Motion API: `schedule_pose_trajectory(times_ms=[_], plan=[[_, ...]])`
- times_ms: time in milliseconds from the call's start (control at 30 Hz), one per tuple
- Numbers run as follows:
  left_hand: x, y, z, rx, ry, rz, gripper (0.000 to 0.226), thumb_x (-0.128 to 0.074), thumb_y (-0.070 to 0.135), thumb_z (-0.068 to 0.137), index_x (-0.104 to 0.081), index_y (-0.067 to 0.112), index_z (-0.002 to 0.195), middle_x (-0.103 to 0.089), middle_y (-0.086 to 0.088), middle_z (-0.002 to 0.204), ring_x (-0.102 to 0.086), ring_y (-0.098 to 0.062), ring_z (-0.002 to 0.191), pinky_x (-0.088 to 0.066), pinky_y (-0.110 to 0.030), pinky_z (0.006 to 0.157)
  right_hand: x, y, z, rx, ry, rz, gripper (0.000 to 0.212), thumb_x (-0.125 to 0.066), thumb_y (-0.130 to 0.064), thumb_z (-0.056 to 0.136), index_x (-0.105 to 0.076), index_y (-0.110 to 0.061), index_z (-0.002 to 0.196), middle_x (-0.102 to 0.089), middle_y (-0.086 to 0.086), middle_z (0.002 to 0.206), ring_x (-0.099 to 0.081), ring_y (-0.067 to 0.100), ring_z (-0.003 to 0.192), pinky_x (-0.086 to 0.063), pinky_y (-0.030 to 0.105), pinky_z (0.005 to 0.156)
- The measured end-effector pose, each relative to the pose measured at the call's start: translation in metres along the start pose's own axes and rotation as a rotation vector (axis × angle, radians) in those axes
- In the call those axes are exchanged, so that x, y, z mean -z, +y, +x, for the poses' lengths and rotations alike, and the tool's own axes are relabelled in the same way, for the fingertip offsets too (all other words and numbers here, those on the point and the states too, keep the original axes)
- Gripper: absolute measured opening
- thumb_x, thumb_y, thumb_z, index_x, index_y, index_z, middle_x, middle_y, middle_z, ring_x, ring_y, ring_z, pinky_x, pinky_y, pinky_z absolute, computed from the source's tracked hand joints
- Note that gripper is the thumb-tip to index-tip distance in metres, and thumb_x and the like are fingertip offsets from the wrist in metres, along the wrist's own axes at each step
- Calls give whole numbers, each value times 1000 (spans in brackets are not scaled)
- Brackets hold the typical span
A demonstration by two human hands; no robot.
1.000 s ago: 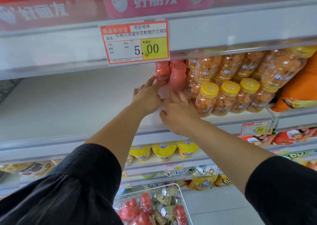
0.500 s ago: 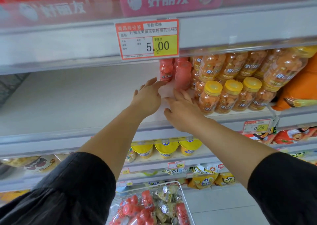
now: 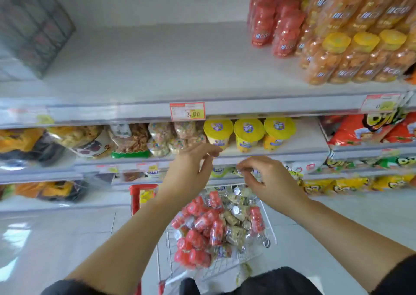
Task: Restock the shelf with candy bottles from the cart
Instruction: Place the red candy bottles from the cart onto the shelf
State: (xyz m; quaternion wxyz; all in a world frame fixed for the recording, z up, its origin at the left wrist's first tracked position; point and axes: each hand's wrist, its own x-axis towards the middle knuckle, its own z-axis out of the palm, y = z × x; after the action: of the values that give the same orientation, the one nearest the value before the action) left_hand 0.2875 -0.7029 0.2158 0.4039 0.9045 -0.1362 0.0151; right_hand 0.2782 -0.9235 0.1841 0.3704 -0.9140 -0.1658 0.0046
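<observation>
Item 1: white metal shelf [image 3: 157, 65], top tier in view. The left and middle of its deck are bare; stock sits at the right end.

Item 2: red plastic candy bottles on the shelf [image 3: 281, 29], upright in a tight group at the right rear, touching the orange stock beside them.

Item 3: clear bottles of orange candy with yellow caps [image 3: 351, 56], in rows to the right of the red group, reaching the shelf's front edge.

Item 4: wire shopping cart with red trim [image 3: 134, 199], on the pale floor below the hands. It holds a loose heap of red candy bottles in the cart [image 3: 202, 222], lying at all angles and mixed with pale silver-capped bottles [image 3: 234, 218].

Item 5: left hand [image 3: 191, 166], above the cart, fingers loosely curled, holding nothing.

Item 6: right hand [image 3: 265, 180], just beside the left, fingertips drawn near the thumb; motion blur is heavy, but it appears empty.

Item 7: red-bordered price label reading 3.00 [image 3: 187, 111], on the shelf's front rail.

Item 8: 3 yellow-lidded cups [image 3: 248, 132], on the tier beneath.
</observation>
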Motion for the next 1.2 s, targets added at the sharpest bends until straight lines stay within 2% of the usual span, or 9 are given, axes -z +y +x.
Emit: schedule_pose_trajectory(times_ms=[100, 233, 467, 633, 767, 867, 933, 1000, 1200], plan=[[-16, -50, -46, 207, -124, 26, 31, -51, 8, 97, -67, 27, 116, -67, 14, 109, -62, -3, 98, -52, -32, 87, -46, 29, -31, -249, -213, -26, 23, -60, -24, 94, -69, -31, 114, -71, -12, 107, -65, 5, 96, -55, 33, 84], [-42, -104, -97, 385, -285, 91, 31, -51, 14, 95, -66, 31, 116, -68, 13, 111, -64, -11, 97, -53, -35, 87, -93, 63, -63, -487, -422, -76, 28, -61, -24, 93, -66, -26, 120, -70, -4, 114, -65, 9, 89, -49, 23, 74], [-101, -162, -137, 542, -566, 188, 33, -47, 22, 97, -61, 31, 126, -65, 6, 121, -64, -15, 103, -55, -39, 90, -134, 125, -100, -740, -571, -111, 46, -62, -36, 94, -55, -19, 136, -62, 4, 130, -61, 22, 110, -47, 30, 84], [-155, -195, -133, 558, -638, 270, 36, -46, 17, 97, -54, 28, 131, -55, 3, 135, -62, -19, 109, -56, -40, 90, -163, 172, -109, -860, -504, -83, 44, -67, -36, 91, -61, -10, 126, -65, 12, 121, -61, 29, 109, -48, 34, 86], [-193, -214, -124, 605, -627, 318, 59, -46, 13, 97, -27, 31, 150, -22, 2, 160, -59, -28, 119, -58, -37, 85, -192, 200, -107, -879, -399, -24, 26, -72, -19, 87, -66, -6, 108, -66, 11, 107, -64, 27, 93, -45, 28, 71], [-214, -222, -122, 642, -639, 333, 66, -44, 15, 99, -13, 31, 155, -11, 1, 164, -35, -33, 142, -47, -53, 103, -215, 216, -111, -898, -378, -74, 34, -75, -20, 80, -63, -12, 110, -53, 13, 115, -58, 27, 97, -50, 33, 82], [-222, -229, -122, 647, -636, 382, 68, -47, 18, 99, -11, 29, 156, -11, 1, 164, -24, -34, 147, -38, -57, 110, -228, 218, -115, -884, -389, -134, 51, -75, -20, 80, -56, -14, 127, -42, 15, 129, -46, 34, 121, -44, 43, 101], [-227, -234, -121, 660, -613, 409, 71, -51, 20, 98, -11, 28, 156, -9, 0, 165, -19, -34, 149, -36, -56, 112, -236, 219, -119, -845, -375, -196, 46, -73, -18, 81, -59, -18, 125, -42, 16, 133, -41, 36, 128, -37, 45, 108], [-239, -244, -118, 558, -479, 552, 56, -62, 28, 92, -37, 20, 141, -40, -8, 139, -46, -29, 126, -47, -44, 104, -241, 216, -127, -792, -287, -220, 40, -74, -15, 77, -67, -33, 113, -46, 10, 120, -42, 32, 121, -41, 34, 93]])
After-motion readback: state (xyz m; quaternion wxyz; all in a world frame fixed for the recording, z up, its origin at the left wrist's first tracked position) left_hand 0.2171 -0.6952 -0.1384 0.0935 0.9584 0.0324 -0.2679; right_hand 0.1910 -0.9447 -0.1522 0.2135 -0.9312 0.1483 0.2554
